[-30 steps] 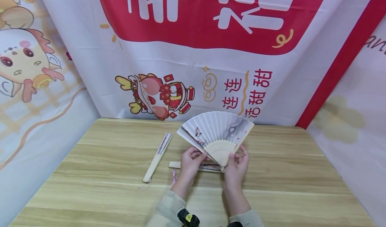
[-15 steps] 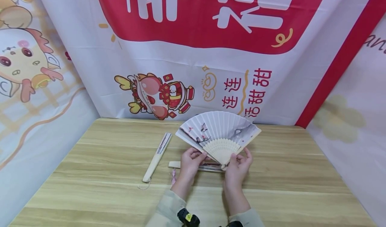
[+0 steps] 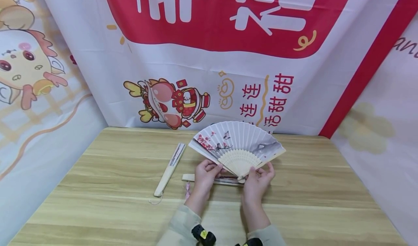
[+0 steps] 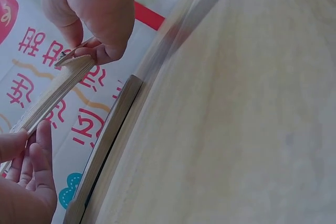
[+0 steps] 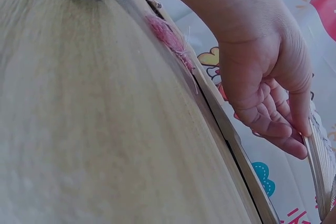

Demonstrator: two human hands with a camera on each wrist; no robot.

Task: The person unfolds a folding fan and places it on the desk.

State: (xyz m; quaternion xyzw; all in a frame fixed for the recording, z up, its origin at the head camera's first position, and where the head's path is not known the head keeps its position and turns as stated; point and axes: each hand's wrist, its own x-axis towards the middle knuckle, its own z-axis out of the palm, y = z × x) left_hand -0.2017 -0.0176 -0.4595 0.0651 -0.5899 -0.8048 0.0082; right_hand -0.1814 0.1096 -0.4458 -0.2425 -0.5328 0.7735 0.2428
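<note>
A folding fan point(image 3: 241, 144), spread wide, shows plum blossom, birds and a grey painted scene on its white leaf. My left hand point(image 3: 205, 177) pinches its left edge between thumb and fingers; the right wrist view also shows this left hand point(image 5: 262, 72). Close to the pivot, my right hand point(image 3: 257, 182) grips the other outer rib, and in the left wrist view the right hand point(image 4: 97, 14) has its fingertips at the pivot end. Below the hands lies a closed folding fan point(image 3: 228, 181), partly hidden, with a pink tassel point(image 5: 170, 40).
Another closed folding fan point(image 3: 169, 169) lies slanted on the wooden table point(image 3: 310, 188), left of the hands, with a thin cord loop at its lower end. A printed cloth point(image 3: 183, 57) hangs along the table's back edge, just behind the spread fan.
The spread fan has opened wider, its right edge swinging right and down with my right hand's fingers. More red blossom shows at the left. My left hand has barely moved.
</note>
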